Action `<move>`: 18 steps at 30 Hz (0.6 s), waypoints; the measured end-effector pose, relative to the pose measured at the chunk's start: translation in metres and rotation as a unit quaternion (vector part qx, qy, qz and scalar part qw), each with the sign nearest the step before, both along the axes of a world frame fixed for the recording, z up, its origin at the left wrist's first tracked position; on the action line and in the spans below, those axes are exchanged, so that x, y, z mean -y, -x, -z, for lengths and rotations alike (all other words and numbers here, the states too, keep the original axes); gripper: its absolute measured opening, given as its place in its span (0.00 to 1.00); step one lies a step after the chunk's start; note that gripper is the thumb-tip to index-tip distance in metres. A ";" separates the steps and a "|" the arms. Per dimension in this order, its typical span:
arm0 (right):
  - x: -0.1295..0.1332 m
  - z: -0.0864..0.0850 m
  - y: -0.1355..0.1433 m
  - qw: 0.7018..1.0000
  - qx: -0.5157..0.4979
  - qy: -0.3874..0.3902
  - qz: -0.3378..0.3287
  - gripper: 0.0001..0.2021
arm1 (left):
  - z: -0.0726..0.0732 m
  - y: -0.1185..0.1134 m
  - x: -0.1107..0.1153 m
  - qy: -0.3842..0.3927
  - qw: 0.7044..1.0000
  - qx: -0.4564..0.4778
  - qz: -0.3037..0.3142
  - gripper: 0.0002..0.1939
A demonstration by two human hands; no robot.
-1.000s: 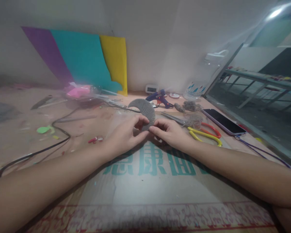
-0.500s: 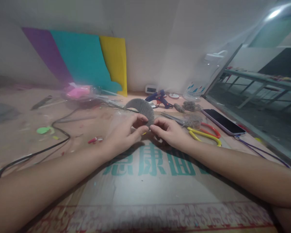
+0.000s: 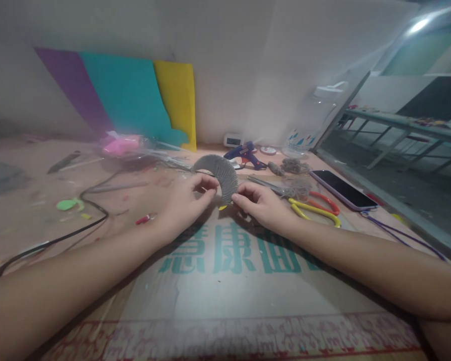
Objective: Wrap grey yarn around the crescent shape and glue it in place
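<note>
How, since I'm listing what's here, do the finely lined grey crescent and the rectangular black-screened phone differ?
The finely lined grey crescent is curved; the rectangular black-screened phone has straight long sides. The crescent is held up by the right hand; the phone lies on the table. Fine lines cross the crescent; the phone looks plain and dark.

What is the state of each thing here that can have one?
Grey crescent: pinched at its lower end by the right hand
Glue gun: lying down, small light apparently lit
Smartphone: flat, screen dark
Lidded bottle: upright, lid on
Scissors: lying, blade opening unclear
Coloured sheets: upright
</note>
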State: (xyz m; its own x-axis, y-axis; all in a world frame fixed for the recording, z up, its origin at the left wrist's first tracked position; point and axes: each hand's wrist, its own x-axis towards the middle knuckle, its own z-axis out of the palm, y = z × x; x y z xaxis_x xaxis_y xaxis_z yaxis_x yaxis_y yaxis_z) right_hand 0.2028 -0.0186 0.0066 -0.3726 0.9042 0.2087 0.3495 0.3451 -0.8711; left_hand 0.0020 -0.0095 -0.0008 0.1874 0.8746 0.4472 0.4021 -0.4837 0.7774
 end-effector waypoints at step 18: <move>0.001 0.000 0.001 1.000 0.005 0.005 0.005 0.12 | 0.005 0.002 -0.001 -0.018 0.998 -0.048 0.028 0.04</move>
